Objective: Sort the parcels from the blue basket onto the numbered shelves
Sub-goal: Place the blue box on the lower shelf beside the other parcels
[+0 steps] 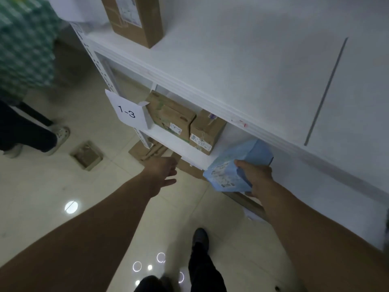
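At the bottom edge the person's dark trouser legs and a dark shoe point(200, 237) stand on the pale tiled floor point(42, 197), which carries round light reflections. Both bare arms reach forward. The left hand point(163, 171) hovers in front of the lower shelf point(179, 144) with its fingers point(170, 182) straight and loosely spread, holding nothing. The right hand point(255, 178) grips a blue parcel point(252, 152), thumb on top and fingers curled beneath its near end. The parcel's far end sits over the lower shelf under the upper board, while its labelled near end hangs past the front edge; whether it already rests on the shelf is hard to tell. Just left of it on the same shelf stand two cardboard boxes point(170, 119) side by side, touching. A paper label point(130, 112) marked "1-3" hangs at the shelf's left post. More cardboard point(147, 152) lies below. The upper shelf point(231, 70) holds a tall brown box point(134, 17). At far left stands another person in a green checked top point(21, 39).
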